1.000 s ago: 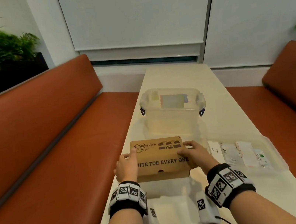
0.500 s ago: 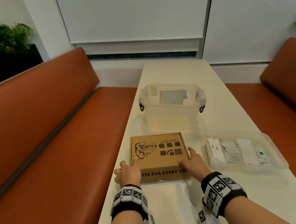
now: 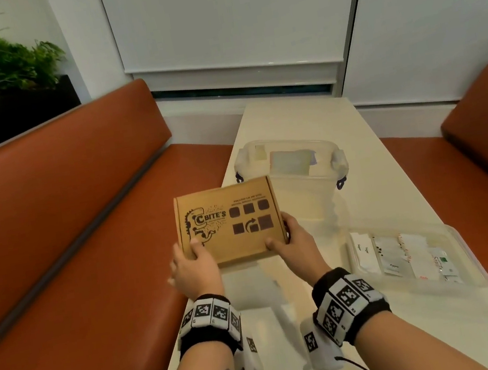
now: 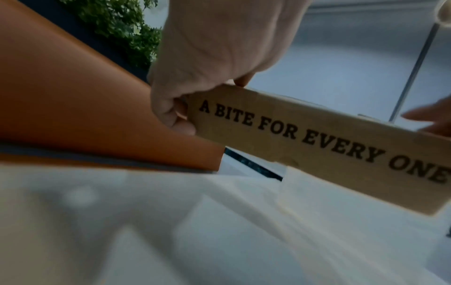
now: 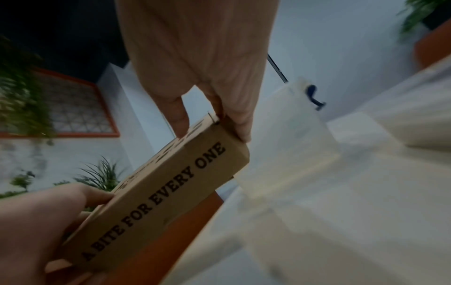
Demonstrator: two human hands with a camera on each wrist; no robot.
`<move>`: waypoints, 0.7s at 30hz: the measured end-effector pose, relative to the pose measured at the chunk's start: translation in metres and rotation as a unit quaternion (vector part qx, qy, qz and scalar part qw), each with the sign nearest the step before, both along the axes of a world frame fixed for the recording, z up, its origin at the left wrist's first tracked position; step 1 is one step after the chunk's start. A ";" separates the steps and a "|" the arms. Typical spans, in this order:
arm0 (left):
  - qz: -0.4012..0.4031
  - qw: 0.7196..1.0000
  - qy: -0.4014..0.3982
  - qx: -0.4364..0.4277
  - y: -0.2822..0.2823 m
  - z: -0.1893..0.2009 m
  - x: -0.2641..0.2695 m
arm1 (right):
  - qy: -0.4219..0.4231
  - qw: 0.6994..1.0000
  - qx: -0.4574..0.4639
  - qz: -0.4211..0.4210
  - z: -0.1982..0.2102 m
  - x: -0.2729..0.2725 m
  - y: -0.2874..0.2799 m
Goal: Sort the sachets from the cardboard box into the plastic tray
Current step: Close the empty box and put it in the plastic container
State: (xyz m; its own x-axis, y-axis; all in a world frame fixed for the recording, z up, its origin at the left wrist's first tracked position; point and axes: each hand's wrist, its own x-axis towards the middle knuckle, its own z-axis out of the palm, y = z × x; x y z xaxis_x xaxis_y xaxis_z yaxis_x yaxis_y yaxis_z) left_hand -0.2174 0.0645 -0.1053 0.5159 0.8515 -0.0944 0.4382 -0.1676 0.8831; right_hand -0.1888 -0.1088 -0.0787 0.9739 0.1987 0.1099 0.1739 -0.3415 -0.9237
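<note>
We hold the closed cardboard box [image 3: 229, 222] lifted above the white table [image 3: 299, 118], our left hand [image 3: 193, 269] gripping its near left corner and our right hand [image 3: 296, 240] its near right corner, thumbs on the lid. The plastic tray [image 3: 469, 261], holding sachets [image 3: 388, 254], sits to the right.

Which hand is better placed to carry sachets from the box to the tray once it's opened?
Right, probably. Both hands hold the closed cardboard box, but the plastic tray lies on the right hand's side of the table; the left hand would have to cross over.
</note>
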 end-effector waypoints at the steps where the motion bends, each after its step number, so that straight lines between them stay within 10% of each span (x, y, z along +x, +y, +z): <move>1: -0.003 1.000 -0.018 -0.003 0.000 0.007 0.005 | -0.030 0.999 0.012 -0.005 0.009 0.005 0.002; 21: -0.266 0.943 -0.081 0.182 -0.064 0.120 0.171 | -0.083 0.977 0.005 -0.195 0.098 0.155 -0.080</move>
